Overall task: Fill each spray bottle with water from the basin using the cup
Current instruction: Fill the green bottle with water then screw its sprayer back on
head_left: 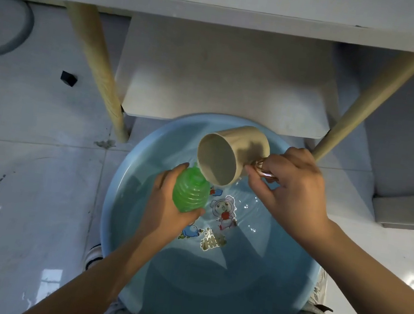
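Note:
A round blue basin [122, 193] full of water sits on the floor, with cartoon pictures on its bottom. My left hand [167, 209] grips a green ribbed spray bottle [189, 191] over the water, its neck pointing up toward the cup. My right hand [289, 186] holds the copper-coloured handle of a beige cup [229, 157]. The cup is tipped steeply, its open mouth facing me and its lower rim right over the bottle's neck. The bottle's opening is hidden behind the cup rim.
A white low table with pale wooden legs [101, 71] stands just behind the basin, its lower shelf [226, 80] overlapping the basin's far rim. A small black block [68, 78] lies on the tiled floor at left. My knees border the basin's near edge.

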A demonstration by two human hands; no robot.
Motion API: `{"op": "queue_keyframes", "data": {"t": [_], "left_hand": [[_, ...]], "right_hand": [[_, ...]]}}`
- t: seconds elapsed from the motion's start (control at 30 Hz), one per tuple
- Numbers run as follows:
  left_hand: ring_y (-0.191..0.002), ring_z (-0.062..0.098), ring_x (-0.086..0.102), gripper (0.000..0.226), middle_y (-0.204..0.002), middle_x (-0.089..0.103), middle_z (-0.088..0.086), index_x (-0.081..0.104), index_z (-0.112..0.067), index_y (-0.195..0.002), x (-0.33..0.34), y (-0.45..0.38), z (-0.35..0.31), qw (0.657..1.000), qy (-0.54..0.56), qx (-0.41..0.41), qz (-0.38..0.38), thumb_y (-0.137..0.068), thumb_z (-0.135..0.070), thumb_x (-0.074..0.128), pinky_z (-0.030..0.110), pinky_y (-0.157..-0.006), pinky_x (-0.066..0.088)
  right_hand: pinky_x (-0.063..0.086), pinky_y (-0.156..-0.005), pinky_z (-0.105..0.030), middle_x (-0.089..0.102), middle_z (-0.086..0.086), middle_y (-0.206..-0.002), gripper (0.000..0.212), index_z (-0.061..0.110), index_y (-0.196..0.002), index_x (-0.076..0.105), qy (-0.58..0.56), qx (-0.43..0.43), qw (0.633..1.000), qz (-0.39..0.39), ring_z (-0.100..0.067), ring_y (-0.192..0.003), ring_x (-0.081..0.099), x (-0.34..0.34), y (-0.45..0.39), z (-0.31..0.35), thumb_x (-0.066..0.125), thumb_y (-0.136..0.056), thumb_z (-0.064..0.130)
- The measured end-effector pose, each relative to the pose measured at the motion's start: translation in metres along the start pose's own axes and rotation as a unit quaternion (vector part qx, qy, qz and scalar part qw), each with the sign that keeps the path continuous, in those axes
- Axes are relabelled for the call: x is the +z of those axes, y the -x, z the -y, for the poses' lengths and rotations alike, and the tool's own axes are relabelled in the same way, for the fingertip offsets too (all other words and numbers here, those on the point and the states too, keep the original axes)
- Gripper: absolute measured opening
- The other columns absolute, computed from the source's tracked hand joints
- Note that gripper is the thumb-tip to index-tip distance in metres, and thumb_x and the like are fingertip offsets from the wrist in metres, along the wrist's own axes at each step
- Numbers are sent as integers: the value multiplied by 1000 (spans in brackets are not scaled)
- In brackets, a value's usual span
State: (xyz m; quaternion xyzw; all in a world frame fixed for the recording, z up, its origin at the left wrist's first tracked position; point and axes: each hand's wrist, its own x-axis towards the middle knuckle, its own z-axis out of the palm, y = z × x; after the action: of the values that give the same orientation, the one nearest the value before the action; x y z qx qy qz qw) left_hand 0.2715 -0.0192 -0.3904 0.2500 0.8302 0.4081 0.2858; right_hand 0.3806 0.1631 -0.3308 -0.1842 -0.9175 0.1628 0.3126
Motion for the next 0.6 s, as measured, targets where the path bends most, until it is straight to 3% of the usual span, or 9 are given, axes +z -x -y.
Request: {"op": "queue_keyframes", "data": {"t": [0.27,0.43,0.5,0.6], "left_hand": [[-96,-30,37,87,-123,38,-9,45,-27,-134,0,0,-2,1000,0,3,-10,-59,-12,88,-10,-74,26],[-94,-12,41,85,-126,41,-6,46,-29,-133,0,-1,-1,1000,0,-3,-10,-60,-15,87,-8,-76,29],[-92,-13,44,85,-126,42,-6,46,-29,-133,1,-1,-1,1000,1,-1,-7,-59,-16,87,-8,-77,30],[-98,-26,39,84,-124,41,-6,46,-32,-131,1,-1,-1,1000,5,3,-12,-59,-15,87,-8,-77,28]], "right_hand": [[31,-68,-23,58,-4,-54,31,4,-58,60,9,-42,999,-19,-15,-62,38,-4,-2,-1,63,-84,21],[34,-68,-26,59,-4,-56,31,4,-59,59,14,-63,998,-27,-18,-62,41,-6,-3,0,65,-84,19],[36,-66,-29,58,-4,-55,32,4,-58,58,16,-66,997,-30,-20,-60,42,-6,-5,0,65,-85,19],[36,-64,-31,58,-4,-55,33,3,-56,57,19,-79,996,-35,-21,-60,41,-5,-5,-1,65,-85,18]]}}
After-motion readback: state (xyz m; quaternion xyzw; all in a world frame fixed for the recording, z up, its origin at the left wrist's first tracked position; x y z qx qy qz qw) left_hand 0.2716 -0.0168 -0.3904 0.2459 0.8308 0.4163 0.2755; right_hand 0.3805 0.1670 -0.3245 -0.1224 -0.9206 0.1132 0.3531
